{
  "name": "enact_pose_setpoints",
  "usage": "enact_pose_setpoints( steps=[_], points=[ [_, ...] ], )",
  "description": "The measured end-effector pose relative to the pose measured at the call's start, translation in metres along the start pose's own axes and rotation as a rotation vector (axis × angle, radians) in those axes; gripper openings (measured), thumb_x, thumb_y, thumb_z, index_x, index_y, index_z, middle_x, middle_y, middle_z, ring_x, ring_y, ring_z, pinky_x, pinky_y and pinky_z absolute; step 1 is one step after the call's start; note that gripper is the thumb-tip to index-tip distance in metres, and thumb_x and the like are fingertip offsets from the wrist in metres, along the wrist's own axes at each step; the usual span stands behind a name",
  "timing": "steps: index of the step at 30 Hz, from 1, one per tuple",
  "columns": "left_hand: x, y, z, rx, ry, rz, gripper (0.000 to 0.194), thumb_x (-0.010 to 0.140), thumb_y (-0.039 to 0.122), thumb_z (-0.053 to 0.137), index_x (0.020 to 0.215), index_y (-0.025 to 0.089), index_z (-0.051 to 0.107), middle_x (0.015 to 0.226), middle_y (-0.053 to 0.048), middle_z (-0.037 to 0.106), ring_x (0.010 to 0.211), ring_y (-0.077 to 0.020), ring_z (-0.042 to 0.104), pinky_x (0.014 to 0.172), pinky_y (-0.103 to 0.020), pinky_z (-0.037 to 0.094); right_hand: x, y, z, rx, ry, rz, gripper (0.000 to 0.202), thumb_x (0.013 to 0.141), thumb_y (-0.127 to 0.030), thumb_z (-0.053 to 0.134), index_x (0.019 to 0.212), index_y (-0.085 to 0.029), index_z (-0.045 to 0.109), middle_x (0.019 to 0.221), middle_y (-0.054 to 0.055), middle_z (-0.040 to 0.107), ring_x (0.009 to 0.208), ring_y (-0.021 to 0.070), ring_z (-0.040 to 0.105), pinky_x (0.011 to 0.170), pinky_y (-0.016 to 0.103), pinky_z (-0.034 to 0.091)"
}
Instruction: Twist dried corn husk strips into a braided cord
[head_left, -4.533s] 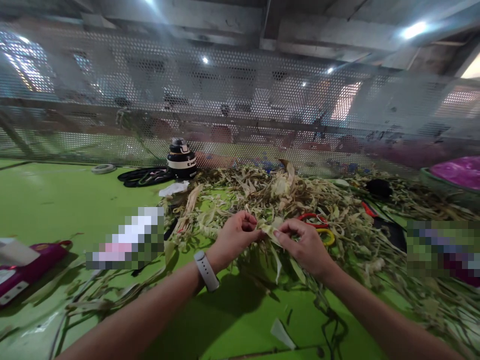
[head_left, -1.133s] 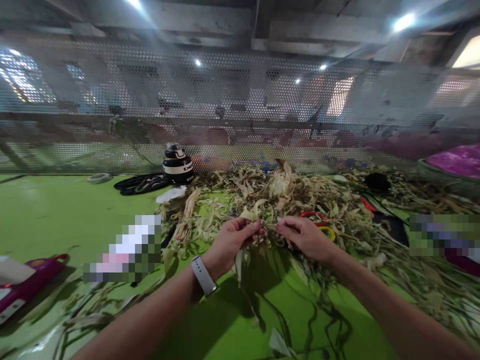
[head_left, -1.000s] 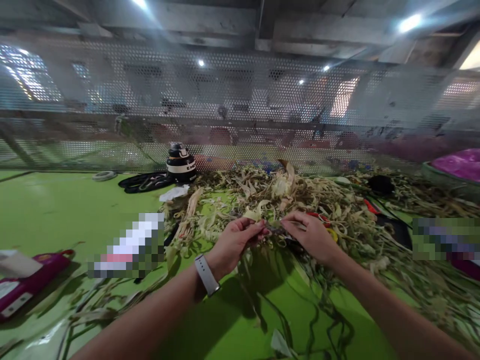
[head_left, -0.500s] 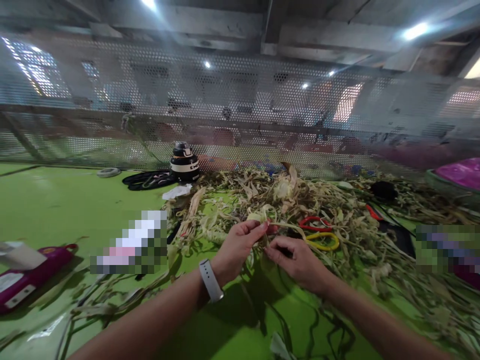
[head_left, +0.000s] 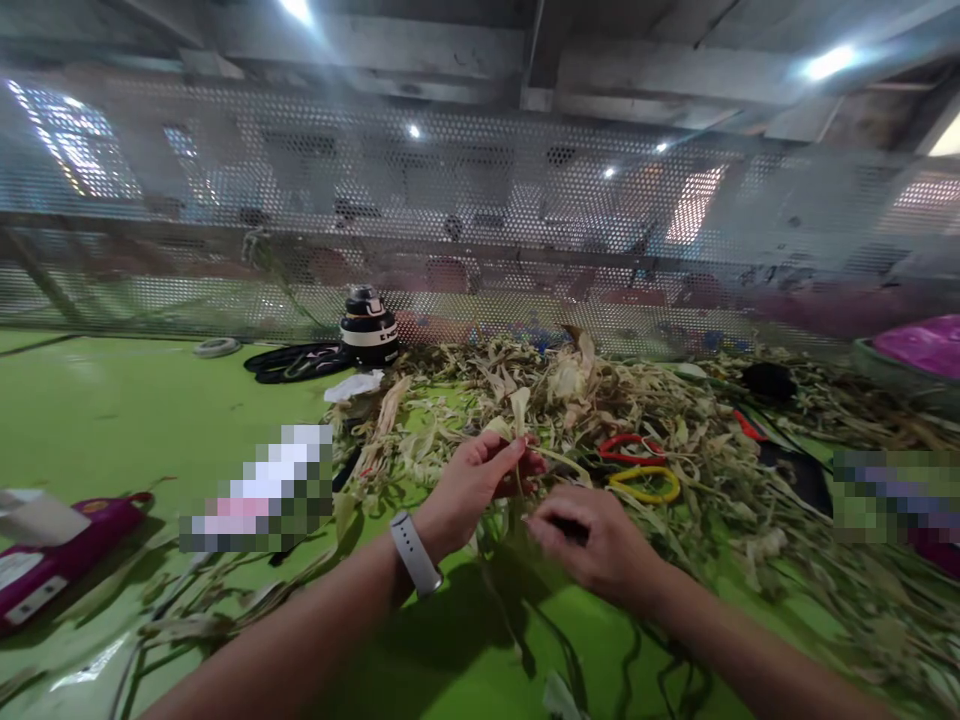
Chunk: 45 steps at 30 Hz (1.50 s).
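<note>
Right hand (head_left: 600, 545) has dropped below left hand (head_left: 480, 480), which pinches husk strip (head_left: 517, 415).

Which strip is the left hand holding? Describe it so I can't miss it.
Start at the husk pile on the green table. At its near edge the left hand pinches a pale strip; unlike the flat-lying husks, it stands upright above the fingers.

A pale, dry husk strip (head_left: 517, 415) stands up from the left hand's (head_left: 480, 485) pinch, its lower end seemingly reaching the right hand (head_left: 592, 540) below.
</note>
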<state>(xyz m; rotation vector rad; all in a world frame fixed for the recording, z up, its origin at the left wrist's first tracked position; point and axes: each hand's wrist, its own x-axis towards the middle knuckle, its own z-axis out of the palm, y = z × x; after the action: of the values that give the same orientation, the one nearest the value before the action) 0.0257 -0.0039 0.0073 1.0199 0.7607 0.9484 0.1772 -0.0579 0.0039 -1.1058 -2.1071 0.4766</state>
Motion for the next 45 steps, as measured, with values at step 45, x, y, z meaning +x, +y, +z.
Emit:
enact_pose_setpoints(
  steps=[45],
  points=[
    [-0.003,-0.005,-0.002,0.632,-0.463,0.078,0.031,0.074,0.042,0.058,0.061,0.014,0.056,0.055,0.002,0.052,0.049,-0.0083,0.041,0.048,-0.021,0.032,0.011,0.011,-0.026,-0.207,0.248,0.103,0.024,0.083,-0.034,0.050,0.073,-0.018,0.064,0.087,0.007,0.062,0.091,0.0224,0.052,0.083,0.036,0.035]
  ],
)
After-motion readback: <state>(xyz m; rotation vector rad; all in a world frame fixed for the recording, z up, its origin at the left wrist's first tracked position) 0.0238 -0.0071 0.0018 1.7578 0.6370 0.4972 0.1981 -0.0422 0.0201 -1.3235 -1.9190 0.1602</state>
